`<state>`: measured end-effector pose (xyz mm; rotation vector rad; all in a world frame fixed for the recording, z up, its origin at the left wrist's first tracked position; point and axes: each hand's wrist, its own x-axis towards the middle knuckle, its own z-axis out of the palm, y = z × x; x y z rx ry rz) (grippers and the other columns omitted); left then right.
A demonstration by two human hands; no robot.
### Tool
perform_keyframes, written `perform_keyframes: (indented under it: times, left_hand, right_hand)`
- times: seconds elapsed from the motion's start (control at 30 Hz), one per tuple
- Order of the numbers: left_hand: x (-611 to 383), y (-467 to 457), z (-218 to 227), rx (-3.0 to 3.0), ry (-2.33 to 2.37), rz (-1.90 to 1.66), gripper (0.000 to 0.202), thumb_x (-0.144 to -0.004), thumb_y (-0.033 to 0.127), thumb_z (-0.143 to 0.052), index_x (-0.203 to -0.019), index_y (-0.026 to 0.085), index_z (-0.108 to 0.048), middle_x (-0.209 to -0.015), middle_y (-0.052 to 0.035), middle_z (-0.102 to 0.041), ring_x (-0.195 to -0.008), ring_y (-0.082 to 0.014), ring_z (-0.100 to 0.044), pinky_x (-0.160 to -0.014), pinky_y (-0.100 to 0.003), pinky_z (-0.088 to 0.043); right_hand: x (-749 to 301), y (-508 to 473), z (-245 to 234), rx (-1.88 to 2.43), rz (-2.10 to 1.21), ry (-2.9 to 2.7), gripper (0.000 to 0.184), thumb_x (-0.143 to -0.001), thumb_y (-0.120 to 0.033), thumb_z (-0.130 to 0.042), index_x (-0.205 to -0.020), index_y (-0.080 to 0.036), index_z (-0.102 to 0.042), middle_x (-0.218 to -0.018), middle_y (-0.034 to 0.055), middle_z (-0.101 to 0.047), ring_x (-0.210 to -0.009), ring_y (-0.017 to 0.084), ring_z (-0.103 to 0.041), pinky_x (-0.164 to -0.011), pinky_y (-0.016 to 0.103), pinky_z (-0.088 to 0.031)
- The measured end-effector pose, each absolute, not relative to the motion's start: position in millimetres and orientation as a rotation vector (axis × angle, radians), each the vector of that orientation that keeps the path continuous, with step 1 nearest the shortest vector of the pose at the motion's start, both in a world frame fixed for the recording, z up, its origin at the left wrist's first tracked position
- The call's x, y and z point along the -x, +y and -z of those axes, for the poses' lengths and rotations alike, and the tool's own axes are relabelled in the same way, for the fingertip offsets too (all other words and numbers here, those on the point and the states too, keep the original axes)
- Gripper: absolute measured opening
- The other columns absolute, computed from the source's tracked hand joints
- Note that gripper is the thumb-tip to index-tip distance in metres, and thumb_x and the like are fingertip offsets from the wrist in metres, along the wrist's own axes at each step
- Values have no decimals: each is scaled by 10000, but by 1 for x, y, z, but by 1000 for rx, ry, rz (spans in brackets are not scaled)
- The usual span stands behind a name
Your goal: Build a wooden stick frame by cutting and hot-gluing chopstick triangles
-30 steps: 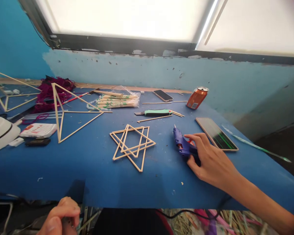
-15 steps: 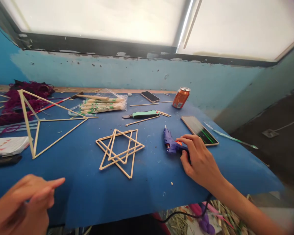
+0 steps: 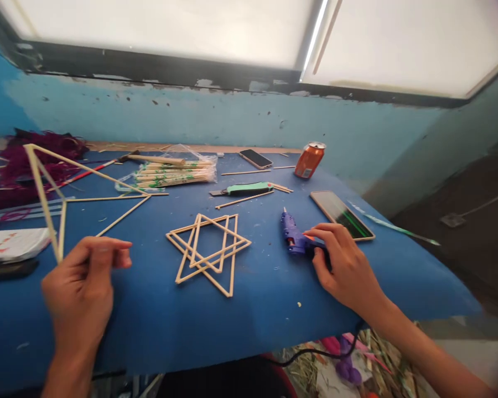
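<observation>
My right hand [image 3: 346,268] lies over the handle of a purple hot glue gun [image 3: 292,235], fingers and thumb closed about it. The gun rests on the blue tabletop, its nozzle pointing away from me. On the left, my left hand [image 3: 85,287] is raised, fingers curled and thumb pressed to the index finger; nothing shows in its grip. Between the hands lies a six-pointed star [image 3: 207,271] of overlapping thin wooden stick triangles. A larger frame of joined sticks [image 3: 42,196] stands just beyond my left hand, which covers part of it.
Behind the star lie a green utility knife [image 3: 248,189], loose sticks and a bag of chopsticks [image 3: 176,172]. An orange can [image 3: 310,160] and two phones [image 3: 255,158] are farther right. Purple yarn [image 3: 41,160], a hammer [image 3: 155,159] and a white box [image 3: 16,244] occupy the left.
My left hand has risen from the lower left edge, moving forward and right toward the large stick frame. My right hand stays on the glue gun; the view has shifted slightly.
</observation>
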<state>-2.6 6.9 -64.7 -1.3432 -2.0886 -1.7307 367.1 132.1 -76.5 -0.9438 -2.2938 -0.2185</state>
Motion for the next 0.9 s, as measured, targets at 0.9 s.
perform_keyframes:
  times: [0.9]
  left_hand:
    - [-34,-22,57,1817,-1835,826,37,-907,180,-662,-924,213,-659,-755,-5,-597,-761,-194,-516,-752,-365,-408]
  right_hand:
    - [-367,133,78,919,336,-2256,247,-918,-151,-498,-1157,-172,-558,-1095,165,-572,-1018,334,-605,-897,498,-537]
